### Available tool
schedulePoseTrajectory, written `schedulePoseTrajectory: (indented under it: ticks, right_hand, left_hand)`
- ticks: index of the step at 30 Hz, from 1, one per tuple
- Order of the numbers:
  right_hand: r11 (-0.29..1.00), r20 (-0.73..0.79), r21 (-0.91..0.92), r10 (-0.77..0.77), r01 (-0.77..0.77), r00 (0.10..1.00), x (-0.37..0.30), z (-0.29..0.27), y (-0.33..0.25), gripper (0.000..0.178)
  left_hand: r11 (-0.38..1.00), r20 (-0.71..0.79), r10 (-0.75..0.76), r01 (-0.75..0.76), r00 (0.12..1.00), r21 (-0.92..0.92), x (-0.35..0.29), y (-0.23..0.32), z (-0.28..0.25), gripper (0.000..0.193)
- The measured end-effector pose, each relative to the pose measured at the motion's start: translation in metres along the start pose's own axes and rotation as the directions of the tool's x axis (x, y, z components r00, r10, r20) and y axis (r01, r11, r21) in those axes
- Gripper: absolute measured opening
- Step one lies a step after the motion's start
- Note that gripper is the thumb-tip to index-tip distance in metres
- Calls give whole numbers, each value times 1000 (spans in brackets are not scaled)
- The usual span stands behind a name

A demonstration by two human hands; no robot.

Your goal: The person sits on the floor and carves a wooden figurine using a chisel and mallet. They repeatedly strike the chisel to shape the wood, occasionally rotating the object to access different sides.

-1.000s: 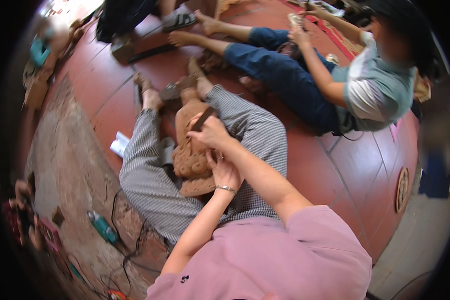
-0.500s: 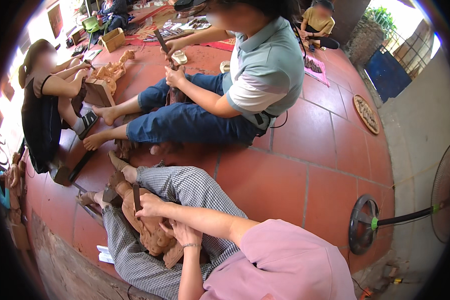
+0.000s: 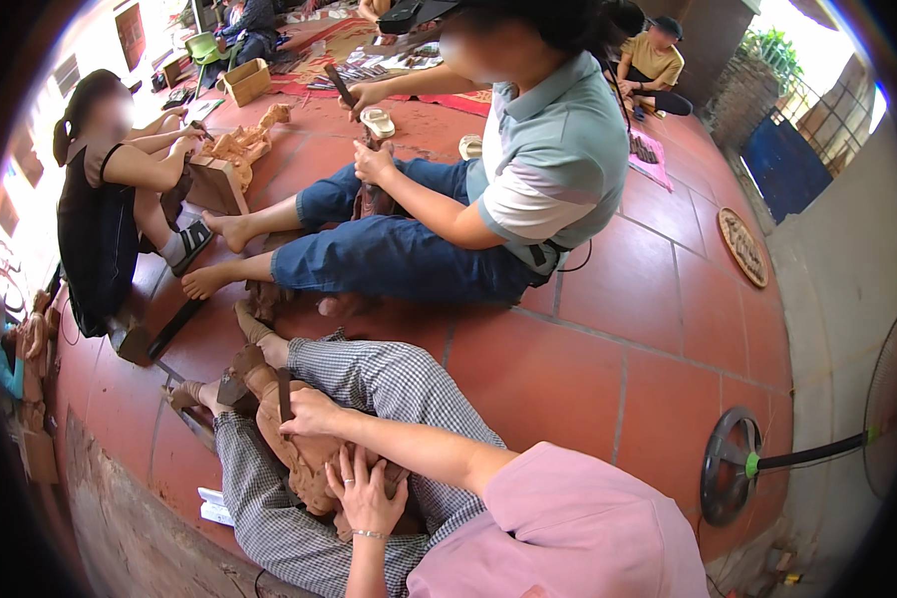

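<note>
A light-brown wooden carving (image 3: 304,453) with rounded relief lies between my legs, in checked trousers. My right hand (image 3: 311,413) has its fingers wrapped round a dark, narrow bar (image 3: 285,391), which stands nearly upright over the carving's far part. Its lower end is hidden by the hand. My left hand (image 3: 369,495), with a ring and a bracelet, lies with fingers spread on the near part of the carving and covers some of it. Beyond my right hand, a darker wooden piece (image 3: 231,389) sits at the carving's far end, by my feet.
Across from me, a person in blue trousers (image 3: 399,249) holds a dark bar over a wooden piece. At left, another person works by a large carving (image 3: 244,149). A fan base (image 3: 730,466) stands on the tiles at right, a round tray (image 3: 743,247) by the wall.
My left hand's fingers have spread and now lie flatter on the carving. My right hand still grips the bar. The whole scene has shifted slightly to the right in view.
</note>
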State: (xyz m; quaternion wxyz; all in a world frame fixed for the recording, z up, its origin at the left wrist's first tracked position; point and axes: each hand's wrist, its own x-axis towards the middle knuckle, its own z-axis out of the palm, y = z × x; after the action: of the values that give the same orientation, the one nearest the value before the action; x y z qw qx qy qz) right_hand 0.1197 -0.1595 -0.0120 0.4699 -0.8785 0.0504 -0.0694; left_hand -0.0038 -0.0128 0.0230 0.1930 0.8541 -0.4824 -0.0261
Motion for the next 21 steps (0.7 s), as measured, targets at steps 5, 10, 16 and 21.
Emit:
schedulePoseTrajectory:
  ticks: [5, 10, 16, 21]
  right_hand:
    - [968, -144, 52, -235, 244, 961, -27, 13, 7, 28]
    - [988, -10, 150, 26, -24, 1000, -3, -8, 14, 22]
    - [988, -50, 118, -92, 97, 994, -21, -7, -6, 22]
    - [997, -51, 71, -1, 4, 999, -6, -6, 3, 26]
  left_hand:
    - [999, 26, -39, 39, 999, 22, 3, 5, 7, 41]
    - [999, 15, -31, 30, 999, 33, 11, 9, 1, 42]
    - [997, 23, -56, 55, 998, 48, 11, 8, 6, 44]
    - [999, 20, -46, 46, 999, 3, 10, 5, 0, 45]
